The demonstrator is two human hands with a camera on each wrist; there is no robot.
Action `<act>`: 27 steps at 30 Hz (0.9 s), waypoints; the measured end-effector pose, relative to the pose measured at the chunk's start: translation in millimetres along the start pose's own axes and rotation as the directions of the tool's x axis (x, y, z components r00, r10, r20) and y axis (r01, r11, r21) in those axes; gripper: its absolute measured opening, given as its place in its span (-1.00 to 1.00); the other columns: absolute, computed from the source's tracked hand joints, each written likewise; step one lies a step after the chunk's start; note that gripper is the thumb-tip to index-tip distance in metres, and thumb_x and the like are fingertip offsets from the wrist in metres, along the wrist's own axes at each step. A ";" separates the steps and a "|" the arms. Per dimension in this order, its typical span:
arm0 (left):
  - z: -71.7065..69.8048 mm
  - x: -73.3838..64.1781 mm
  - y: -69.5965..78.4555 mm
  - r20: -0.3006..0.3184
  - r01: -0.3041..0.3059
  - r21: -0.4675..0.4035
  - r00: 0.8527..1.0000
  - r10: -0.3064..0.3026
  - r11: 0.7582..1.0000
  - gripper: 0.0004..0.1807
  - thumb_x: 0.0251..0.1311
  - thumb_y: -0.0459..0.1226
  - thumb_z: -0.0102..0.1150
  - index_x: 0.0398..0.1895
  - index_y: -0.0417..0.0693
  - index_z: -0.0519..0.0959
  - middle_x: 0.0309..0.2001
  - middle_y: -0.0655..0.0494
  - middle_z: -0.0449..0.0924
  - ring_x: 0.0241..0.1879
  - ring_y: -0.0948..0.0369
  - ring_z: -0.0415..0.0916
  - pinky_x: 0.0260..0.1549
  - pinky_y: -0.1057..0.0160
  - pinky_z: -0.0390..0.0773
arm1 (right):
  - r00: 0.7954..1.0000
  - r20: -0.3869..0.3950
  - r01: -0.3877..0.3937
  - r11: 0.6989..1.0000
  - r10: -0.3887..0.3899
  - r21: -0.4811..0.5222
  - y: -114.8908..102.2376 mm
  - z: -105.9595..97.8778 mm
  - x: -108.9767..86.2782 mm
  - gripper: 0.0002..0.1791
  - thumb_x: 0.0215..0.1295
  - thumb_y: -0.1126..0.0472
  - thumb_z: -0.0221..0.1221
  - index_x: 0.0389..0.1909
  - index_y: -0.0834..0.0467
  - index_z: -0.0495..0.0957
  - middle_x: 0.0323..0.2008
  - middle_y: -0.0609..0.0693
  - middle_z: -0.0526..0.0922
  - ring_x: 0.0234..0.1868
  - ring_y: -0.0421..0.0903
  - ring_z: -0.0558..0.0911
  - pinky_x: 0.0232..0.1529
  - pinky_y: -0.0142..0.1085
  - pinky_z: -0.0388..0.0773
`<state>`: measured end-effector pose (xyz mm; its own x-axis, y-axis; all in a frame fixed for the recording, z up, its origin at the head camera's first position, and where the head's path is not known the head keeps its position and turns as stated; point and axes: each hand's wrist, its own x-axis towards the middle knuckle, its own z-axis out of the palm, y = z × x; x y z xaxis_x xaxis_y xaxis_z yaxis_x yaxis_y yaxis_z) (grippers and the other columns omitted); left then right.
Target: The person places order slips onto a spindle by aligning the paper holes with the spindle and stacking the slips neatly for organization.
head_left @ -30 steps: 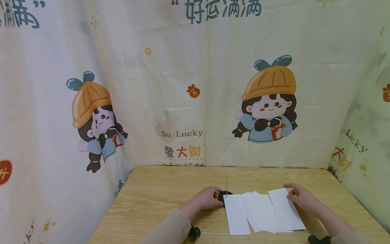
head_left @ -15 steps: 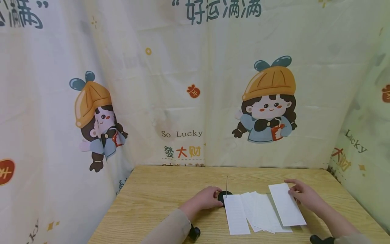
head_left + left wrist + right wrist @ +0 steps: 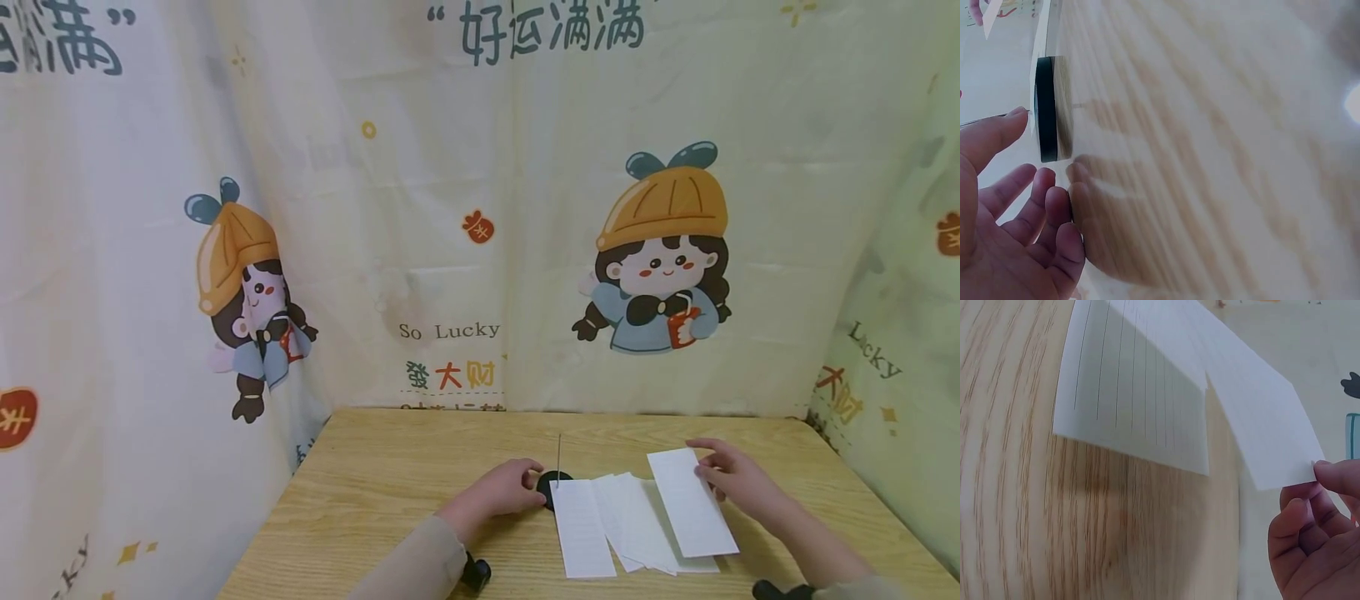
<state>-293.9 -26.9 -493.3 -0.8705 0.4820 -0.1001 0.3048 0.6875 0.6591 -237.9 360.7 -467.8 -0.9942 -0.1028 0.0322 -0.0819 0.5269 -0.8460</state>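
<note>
In the head view, my left hand [image 3: 510, 486] is beside the black round base [image 3: 545, 490] of a paper spike, whose thin metal rod [image 3: 558, 454] stands upright. In the left wrist view, its loosely bent fingers [image 3: 1044, 187] and thumb lie close around the base [image 3: 1046, 109], not clamped on it; contact is unclear. My right hand [image 3: 738, 482] pinches a white paper slip [image 3: 690, 504] at its upper right edge, tilted above other slips. The right wrist view shows the thumb and fingers pinching the slip's corner [image 3: 1285, 450], above a lined slip [image 3: 1141, 400].
A fan of overlapping white slips [image 3: 633, 525] lies on the wooden table [image 3: 397, 492]. The leftmost slip [image 3: 583, 533] overlaps the spike's base, beside the rod. A printed cream curtain [image 3: 420, 208] hangs behind the table and at both sides.
My right hand has lifted the rightmost slip off the fanned slips and then moved it slightly left. My left hand has stayed beside the spike's base.
</note>
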 end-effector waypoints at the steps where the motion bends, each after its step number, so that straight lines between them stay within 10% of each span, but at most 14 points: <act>1: -0.1 -0.5 -0.7 0.000 0.000 -0.009 1.000 0.000 1.000 -0.49 0.17 -0.17 0.40 0.19 -0.04 0.52 -0.31 0.22 0.45 -0.41 0.26 0.42 -0.35 0.26 0.44 | 1.000 -0.004 -0.012 1.000 0.012 0.003 -1.2 1.6 0.6 -0.47 0.43 0.31 0.12 0.34 0.36 0.25 -0.25 0.13 0.50 -0.43 -0.12 0.47 -0.46 -0.26 0.51; 27: -18.1 -16.3 3.3 -0.065 -0.011 -0.098 0.998 0.005 0.995 -0.54 0.28 -0.14 0.29 0.22 -0.01 0.51 -0.28 0.28 0.46 -0.32 0.24 0.41 -0.42 0.20 0.44 | 0.997 0.042 0.061 0.997 -0.063 0.050 -37.0 33.8 15.3 -0.47 0.42 0.28 0.15 0.34 0.29 0.29 -0.26 0.13 0.50 -0.45 -0.09 0.47 -0.44 -0.23 0.52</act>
<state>-285.7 -42.4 -476.0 -0.8923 0.4489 -0.0484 0.2752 0.6256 0.7300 -247.7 311.1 -454.0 -0.9833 -0.1708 0.0633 -0.1387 0.4767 -0.8681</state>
